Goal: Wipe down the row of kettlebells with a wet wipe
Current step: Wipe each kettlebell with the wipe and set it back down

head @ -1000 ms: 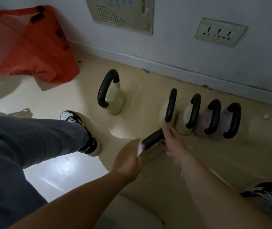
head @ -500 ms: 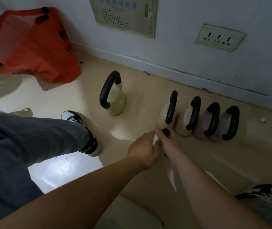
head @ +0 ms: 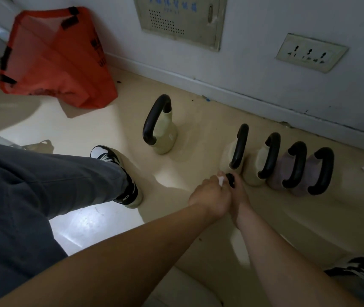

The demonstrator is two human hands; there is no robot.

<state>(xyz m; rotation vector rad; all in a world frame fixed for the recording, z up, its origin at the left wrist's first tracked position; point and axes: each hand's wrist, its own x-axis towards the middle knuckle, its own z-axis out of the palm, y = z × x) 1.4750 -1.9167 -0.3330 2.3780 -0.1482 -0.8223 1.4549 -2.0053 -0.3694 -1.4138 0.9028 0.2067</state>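
Note:
Four kettlebells with black handles stand in a row by the wall: two cream ones (head: 226,160) (head: 254,173) and two mauve ones (head: 280,171) (head: 311,171). A larger cream kettlebell (head: 165,136) stands apart to their left. In front of the row, both my hands meet on the black handle (head: 230,180) of another kettlebell, whose body is hidden. My left hand (head: 209,196) presses a white wet wipe (head: 220,180) around that handle. My right hand (head: 240,196), partly behind the left one, grips the handle's end.
An orange bag (head: 54,58) slumps against the wall at the far left. My left leg and shoe (head: 119,173) stand left of the hands; my right shoe (head: 358,269) shows at the lower right. The wall carries a socket (head: 309,53) and a metal panel (head: 181,16).
My left hand slid the wipe along the black handle toward the row, covering most of it. Both hands moved forward, closer to the first cream kettlebell.

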